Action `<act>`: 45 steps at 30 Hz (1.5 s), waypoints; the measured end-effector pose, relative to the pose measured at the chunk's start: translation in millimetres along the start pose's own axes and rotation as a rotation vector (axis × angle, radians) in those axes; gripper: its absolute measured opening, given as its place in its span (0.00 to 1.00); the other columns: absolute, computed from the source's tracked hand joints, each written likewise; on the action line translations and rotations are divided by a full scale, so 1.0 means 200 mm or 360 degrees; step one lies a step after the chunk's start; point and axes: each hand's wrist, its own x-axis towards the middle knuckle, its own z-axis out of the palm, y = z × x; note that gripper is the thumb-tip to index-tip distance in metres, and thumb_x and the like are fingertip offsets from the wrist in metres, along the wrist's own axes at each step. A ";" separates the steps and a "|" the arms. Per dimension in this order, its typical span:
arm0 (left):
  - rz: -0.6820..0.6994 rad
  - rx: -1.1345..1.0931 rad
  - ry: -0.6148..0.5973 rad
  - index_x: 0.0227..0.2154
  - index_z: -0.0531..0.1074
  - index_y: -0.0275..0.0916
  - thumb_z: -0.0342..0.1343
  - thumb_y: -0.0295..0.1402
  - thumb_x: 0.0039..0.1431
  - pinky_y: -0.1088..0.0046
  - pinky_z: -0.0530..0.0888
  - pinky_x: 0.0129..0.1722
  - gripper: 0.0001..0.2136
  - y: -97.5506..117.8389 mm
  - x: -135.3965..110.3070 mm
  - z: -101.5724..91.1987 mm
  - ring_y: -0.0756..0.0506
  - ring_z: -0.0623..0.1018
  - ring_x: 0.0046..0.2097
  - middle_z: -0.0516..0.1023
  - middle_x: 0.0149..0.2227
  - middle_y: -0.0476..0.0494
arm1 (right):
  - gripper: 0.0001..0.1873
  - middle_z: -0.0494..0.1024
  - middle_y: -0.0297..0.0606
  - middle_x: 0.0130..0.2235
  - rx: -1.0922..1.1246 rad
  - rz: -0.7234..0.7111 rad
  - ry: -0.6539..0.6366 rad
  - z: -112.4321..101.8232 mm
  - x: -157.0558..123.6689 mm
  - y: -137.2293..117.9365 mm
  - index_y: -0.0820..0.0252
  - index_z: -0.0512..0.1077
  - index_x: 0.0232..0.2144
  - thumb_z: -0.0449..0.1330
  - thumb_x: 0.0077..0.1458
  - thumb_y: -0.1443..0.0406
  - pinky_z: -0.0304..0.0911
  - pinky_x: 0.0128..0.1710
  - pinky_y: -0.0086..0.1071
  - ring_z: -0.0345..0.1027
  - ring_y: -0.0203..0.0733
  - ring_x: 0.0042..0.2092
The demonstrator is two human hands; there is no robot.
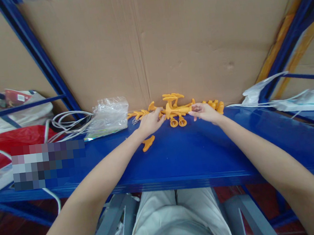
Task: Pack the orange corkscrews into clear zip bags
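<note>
Several orange plastic parts lie in a row along the back of the blue table. My left hand is closed at the left end of the middle group, thumb and fingers curled around an orange piece that they partly cover. At the other end, my right hand pinches the tip of a long orange plastic part. Two round cup-shaped orange ends face me between the hands. Nearer to me, a loose T-shaped orange piece rests below my left wrist. Small metal rings show beside my left hand.
Clear plastic bags and coiled white cables are to the left, near a red bag. More orange pieces lie beyond my right hand. A cardboard wall closes off the back; a white power strip sits right.
</note>
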 end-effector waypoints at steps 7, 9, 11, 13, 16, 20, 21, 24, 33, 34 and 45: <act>0.0129 0.0042 -0.0082 0.31 0.75 0.38 0.46 0.36 0.63 0.68 0.71 0.36 0.14 -0.03 0.01 0.02 0.40 0.80 0.35 0.80 0.31 0.39 | 0.16 0.79 0.44 0.29 -0.0552 0.0161 0.0229 -0.16 0.03 0.01 0.67 0.76 0.38 0.64 0.55 0.58 0.68 0.26 0.31 0.72 0.38 0.24; 0.0142 0.0010 -0.0086 0.29 0.75 0.38 0.46 0.36 0.63 0.67 0.71 0.35 0.14 -0.03 0.01 0.02 0.40 0.79 0.34 0.80 0.30 0.39 | 0.16 0.78 0.43 0.25 -0.0731 0.0169 0.0243 -0.18 0.03 0.00 0.65 0.76 0.31 0.63 0.55 0.56 0.67 0.26 0.32 0.72 0.41 0.24; 0.0146 0.0008 -0.0099 0.28 0.75 0.38 0.47 0.36 0.62 0.67 0.71 0.35 0.14 -0.03 0.01 0.02 0.40 0.79 0.34 0.79 0.29 0.39 | 0.19 0.77 0.43 0.22 -0.0884 0.0190 0.0181 -0.18 0.02 -0.01 0.63 0.74 0.23 0.62 0.55 0.54 0.67 0.26 0.32 0.72 0.41 0.23; 0.0154 0.0031 -0.0121 0.29 0.76 0.38 0.46 0.36 0.62 0.66 0.71 0.35 0.15 -0.03 0.01 0.02 0.40 0.79 0.33 0.79 0.29 0.39 | 0.23 0.75 0.42 0.19 -0.0991 0.0236 0.0049 -0.16 0.01 -0.02 0.61 0.70 0.17 0.61 0.56 0.53 0.67 0.26 0.32 0.71 0.41 0.22; 0.0178 0.0092 -0.0166 0.31 0.77 0.38 0.45 0.35 0.62 0.66 0.70 0.35 0.15 -0.03 0.00 0.02 0.40 0.79 0.34 0.80 0.30 0.39 | 0.25 0.73 0.40 0.17 -0.1090 0.0310 -0.0189 -0.10 -0.01 -0.02 0.57 0.67 0.13 0.59 0.57 0.53 0.68 0.26 0.33 0.69 0.40 0.20; 0.0223 0.0153 -0.0206 0.32 0.77 0.38 0.45 0.35 0.62 0.67 0.70 0.35 0.15 -0.03 0.00 0.01 0.40 0.79 0.34 0.80 0.31 0.39 | 0.26 0.71 0.39 0.16 -0.1252 0.0322 -0.0403 -0.02 -0.03 0.00 0.56 0.65 0.12 0.57 0.58 0.53 0.69 0.29 0.36 0.70 0.42 0.22; 0.0229 0.0152 -0.0211 0.32 0.77 0.38 0.45 0.35 0.62 0.67 0.70 0.35 0.15 -0.03 0.00 0.02 0.40 0.79 0.34 0.80 0.31 0.39 | 0.26 0.71 0.40 0.16 -0.1314 0.0302 -0.0402 -0.01 -0.03 0.00 0.56 0.66 0.12 0.56 0.59 0.52 0.69 0.30 0.37 0.72 0.44 0.23; 0.0239 0.0141 -0.0228 0.30 0.77 0.38 0.46 0.35 0.62 0.68 0.70 0.34 0.15 -0.04 0.01 0.02 0.41 0.79 0.33 0.80 0.30 0.39 | 0.24 0.75 0.45 0.22 -0.1492 0.0191 -0.0304 0.03 -0.02 0.01 0.58 0.72 0.20 0.54 0.60 0.51 0.70 0.36 0.38 0.76 0.51 0.34; 0.0302 0.0191 -0.0416 0.34 0.78 0.35 0.45 0.34 0.63 0.69 0.70 0.35 0.16 -0.03 0.01 0.00 0.42 0.78 0.34 0.79 0.31 0.39 | 0.26 0.78 0.54 0.49 -0.1569 0.0233 -0.0076 0.10 -0.04 0.02 0.66 0.74 0.46 0.48 0.64 0.51 0.66 0.48 0.37 0.72 0.53 0.52; 0.0308 0.0176 -0.0428 0.34 0.78 0.35 0.46 0.35 0.62 0.69 0.70 0.35 0.16 -0.03 0.01 0.00 0.42 0.78 0.34 0.79 0.30 0.39 | 0.26 0.78 0.54 0.49 -0.1556 0.0243 -0.0075 0.11 -0.04 0.03 0.66 0.74 0.46 0.49 0.64 0.50 0.66 0.47 0.37 0.72 0.53 0.52; 0.0079 0.0134 -0.1132 0.25 0.75 0.37 0.50 0.32 0.52 0.71 0.71 0.33 0.10 -0.07 0.03 -0.17 0.44 0.76 0.29 0.78 0.25 0.42 | 0.25 0.79 0.47 0.33 -0.1249 0.0237 0.0215 -0.16 0.07 0.14 0.63 0.76 0.30 0.47 0.64 0.53 0.64 0.37 0.34 0.74 0.49 0.39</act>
